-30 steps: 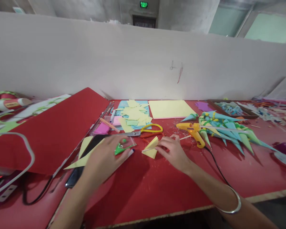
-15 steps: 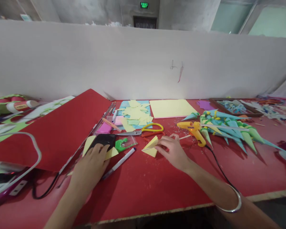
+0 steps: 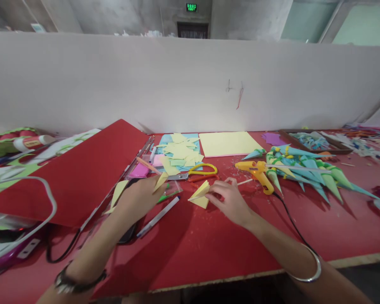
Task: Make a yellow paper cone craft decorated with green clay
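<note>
My left hand (image 3: 141, 196) is raised over a black object and pinches a small yellow paper piece (image 3: 160, 182) at its fingertips. A green item in a clear bag (image 3: 171, 193) lies partly hidden beneath it. My right hand (image 3: 229, 199) is closed on a folded yellow paper (image 3: 201, 198) just above the red table. A thin pale stick (image 3: 245, 182) shows on both sides of that hand, running along the paper. Yellow-handled scissors (image 3: 202, 169) lie just behind the folded paper, and a white marker (image 3: 158, 217) rests between my hands.
A yellow glue gun (image 3: 256, 172) with a black cord lies to the right, beside a pile of blue and green paper cones (image 3: 299, 169). Cut yellow slips (image 3: 179, 150) and a yellow sheet (image 3: 229, 143) are at the back. A large red board (image 3: 79, 173) leans at the left.
My left hand has lifted from the black object and moved right, now with a yellow paper piece in its fingers. My right hand stays nearly still with the folded paper.
</note>
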Action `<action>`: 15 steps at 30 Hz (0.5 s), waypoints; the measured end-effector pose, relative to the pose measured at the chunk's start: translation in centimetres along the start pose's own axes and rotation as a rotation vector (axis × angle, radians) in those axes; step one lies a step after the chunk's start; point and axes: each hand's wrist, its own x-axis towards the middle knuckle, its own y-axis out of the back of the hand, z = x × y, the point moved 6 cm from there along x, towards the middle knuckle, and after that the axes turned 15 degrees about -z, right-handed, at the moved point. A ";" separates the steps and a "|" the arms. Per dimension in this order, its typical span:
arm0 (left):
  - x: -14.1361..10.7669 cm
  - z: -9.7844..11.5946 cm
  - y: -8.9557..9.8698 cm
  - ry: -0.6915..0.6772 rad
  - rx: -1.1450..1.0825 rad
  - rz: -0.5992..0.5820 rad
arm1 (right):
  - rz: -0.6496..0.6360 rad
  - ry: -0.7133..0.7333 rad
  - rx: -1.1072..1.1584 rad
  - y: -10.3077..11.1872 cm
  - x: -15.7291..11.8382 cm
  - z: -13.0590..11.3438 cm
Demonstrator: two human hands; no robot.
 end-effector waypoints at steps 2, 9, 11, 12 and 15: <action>1.8 0.4 -0.9 0.000 0.020 -0.030 | -0.003 -0.004 0.002 0.1 0.0 0.0; 2.2 -0.4 -0.3 -0.017 -0.022 -0.035 | -0.017 -0.018 0.003 0.0 0.1 0.2; 0.1 -2.7 0.9 0.026 0.050 0.002 | -0.018 -0.016 0.007 0.0 0.1 0.2; -1.1 -4.3 1.1 0.053 0.068 -0.014 | -0.019 -0.015 0.009 0.0 0.1 0.2; -4.4 -9.5 0.4 0.061 0.084 -0.091 | -0.022 -0.013 0.018 -0.1 0.1 0.3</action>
